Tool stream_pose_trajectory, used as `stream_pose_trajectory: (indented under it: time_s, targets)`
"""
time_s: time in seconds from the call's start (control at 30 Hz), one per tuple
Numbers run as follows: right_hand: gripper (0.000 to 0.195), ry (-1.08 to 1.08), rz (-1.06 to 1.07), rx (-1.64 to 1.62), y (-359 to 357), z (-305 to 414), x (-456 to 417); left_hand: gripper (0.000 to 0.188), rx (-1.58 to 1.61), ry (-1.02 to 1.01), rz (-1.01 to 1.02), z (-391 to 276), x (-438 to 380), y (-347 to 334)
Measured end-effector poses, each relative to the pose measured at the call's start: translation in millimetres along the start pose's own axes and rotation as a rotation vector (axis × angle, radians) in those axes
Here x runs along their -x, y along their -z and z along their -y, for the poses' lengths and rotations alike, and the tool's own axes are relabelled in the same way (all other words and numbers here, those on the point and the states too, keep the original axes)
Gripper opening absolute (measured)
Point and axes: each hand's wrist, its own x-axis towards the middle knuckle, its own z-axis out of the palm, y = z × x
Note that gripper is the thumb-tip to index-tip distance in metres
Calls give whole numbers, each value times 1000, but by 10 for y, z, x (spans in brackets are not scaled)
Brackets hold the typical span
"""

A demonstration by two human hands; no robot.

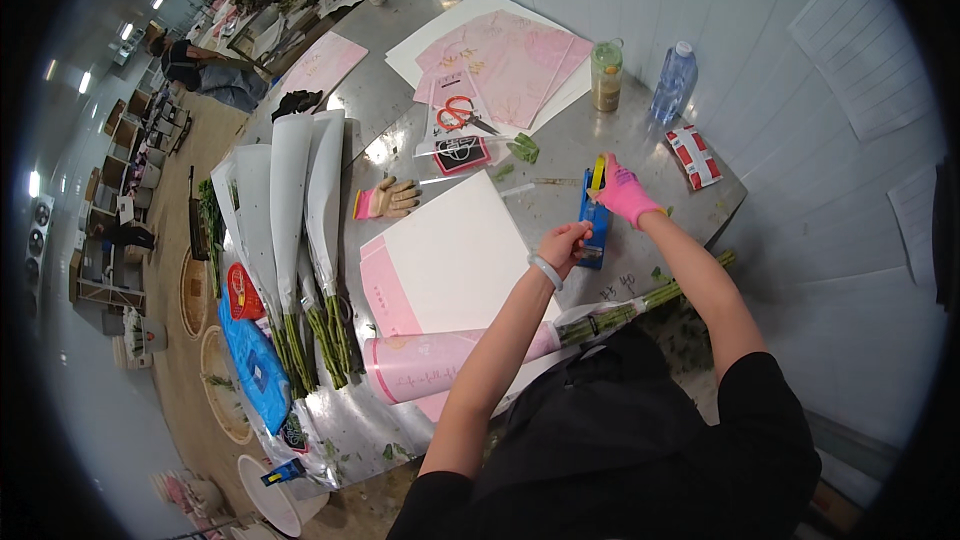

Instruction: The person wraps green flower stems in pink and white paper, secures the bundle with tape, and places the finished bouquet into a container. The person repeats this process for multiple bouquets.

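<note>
A blue tape dispenser [593,236] with a yellow roll [598,172] stands on the metal table in front of me. My right hand [624,191], in a pink glove, grips its far end at the roll. Bare, with a pale bangle at the wrist, my left hand [564,246] has its fingertips pinched together beside the dispenser's near end; any tape between them is too fine to see. Close to my body lies a bundle of green stems [600,321], its upper part rolled in printed pink wrapping paper [427,366]. White and pink sheets [457,255] lie beyond the roll.
Several white-wrapped stem bundles [289,217] lie on the left, with a blue plastic bag [251,360]. Orange-handled scissors [455,114], a spare glove [388,199], a green-lidded cup [607,79], a water bottle [674,82] and a red-and-white packet [694,157] occupy the table. A person [199,67] is in the background.
</note>
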Motion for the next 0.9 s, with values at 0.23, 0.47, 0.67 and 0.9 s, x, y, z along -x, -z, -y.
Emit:
stream_pose_trajectory:
  time_s: [0.23,0.47,0.67,0.9]
  targets:
    - [67,164,-455,277,-225,-77,16,13,-103,-18,-39,61,-12,20]
    - [72,64,-508,121,-282,-102,65,16,-381,-163,-149,15,61,-80]
    - [75,179,-620,92,-439,-174,-3,16,-298,-157,-91,-3,0,-163]
    - [70,-72,-324,-112,-102,8,12,12,-57,-19,-66,56,-71,9]
